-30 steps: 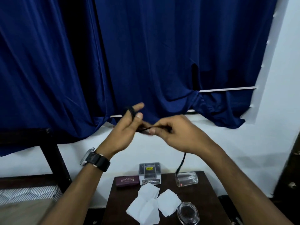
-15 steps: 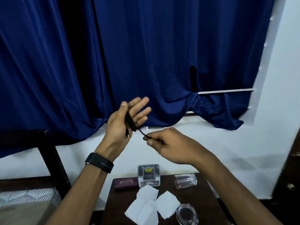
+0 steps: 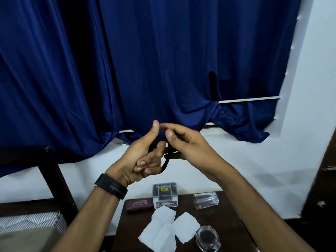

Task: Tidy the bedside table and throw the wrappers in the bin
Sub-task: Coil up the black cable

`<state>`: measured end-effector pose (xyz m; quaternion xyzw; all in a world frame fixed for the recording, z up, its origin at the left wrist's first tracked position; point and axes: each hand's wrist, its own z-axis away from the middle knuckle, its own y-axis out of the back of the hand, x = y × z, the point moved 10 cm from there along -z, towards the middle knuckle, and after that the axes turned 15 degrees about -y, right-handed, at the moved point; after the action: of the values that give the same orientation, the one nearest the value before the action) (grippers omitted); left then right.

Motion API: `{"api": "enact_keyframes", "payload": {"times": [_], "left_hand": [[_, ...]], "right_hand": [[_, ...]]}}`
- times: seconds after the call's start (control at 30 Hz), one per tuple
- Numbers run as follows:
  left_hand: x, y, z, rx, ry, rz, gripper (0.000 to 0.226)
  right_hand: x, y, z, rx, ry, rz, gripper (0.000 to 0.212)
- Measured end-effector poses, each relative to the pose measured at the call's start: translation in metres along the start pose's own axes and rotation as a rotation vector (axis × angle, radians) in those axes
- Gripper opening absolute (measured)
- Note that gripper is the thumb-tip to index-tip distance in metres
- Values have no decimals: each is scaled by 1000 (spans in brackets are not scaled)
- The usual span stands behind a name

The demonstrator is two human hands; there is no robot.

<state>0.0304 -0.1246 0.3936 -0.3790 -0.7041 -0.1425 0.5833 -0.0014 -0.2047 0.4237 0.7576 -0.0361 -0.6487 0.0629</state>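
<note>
Both hands are raised above the dark bedside table (image 3: 225, 220). A black cable (image 3: 165, 163) is coiled around the fingers of my left hand (image 3: 143, 157), which is closed on the loops. My right hand (image 3: 185, 144) pinches the cable's free end right beside the left. On the table lie several white paper wrappers (image 3: 163, 231), a maroon case (image 3: 139, 203), a small clear box (image 3: 164, 194), a glass on its side (image 3: 205, 200) and a glass dish (image 3: 208, 240).
Dark blue curtains (image 3: 145, 70) hang behind the hands over a window sill. A dark bed frame (image 3: 54, 179) and striped bedding (image 3: 31, 222) sit at the left. A white wall runs behind the table, with a dark door edge at far right.
The left hand went from open fingers with the cable draped over them to a closed grip on the coil. The right hand moved up against it, and the hanging end is wound in.
</note>
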Motion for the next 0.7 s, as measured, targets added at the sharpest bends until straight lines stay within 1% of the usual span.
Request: {"api": "enact_keyframes", "payload": {"times": [0.07, 0.17, 0.2, 0.27, 0.37, 0.43, 0.47, 0.53, 0.57, 0.7], "left_hand": [[0, 5, 2, 76, -2, 15, 73], [-2, 20, 4, 211, -10, -11, 73], [-3, 25, 4, 254, -9, -37, 72], [-5, 37, 4, 375, -15, -80, 67], [-4, 52, 3, 559, -87, -147, 49], [-1, 54, 3, 610, -153, -197, 49], [1, 53, 3, 616, -186, -234, 53], [5, 49, 3, 590, -235, -350, 54], [8, 45, 3, 561, -252, -404, 52], [18, 32, 5, 453, -325, -573, 40]], "right_hand": [[5, -1, 1, -1, -6, -45, 46], [6, 1, 2, 37, 56, 3, 76], [4, 1, 4, 63, 77, 34, 83], [2, 2, 8, 131, 120, 136, 89], [-9, -3, 22, 318, 272, 377, 85], [-13, -11, 29, 447, 380, 582, 75], [-10, -15, 27, 487, 387, 694, 70], [0, -17, 18, 509, 293, 845, 65], [4, -16, 14, 502, 231, 862, 63], [11, -6, 11, 464, 50, 711, 45]]}}
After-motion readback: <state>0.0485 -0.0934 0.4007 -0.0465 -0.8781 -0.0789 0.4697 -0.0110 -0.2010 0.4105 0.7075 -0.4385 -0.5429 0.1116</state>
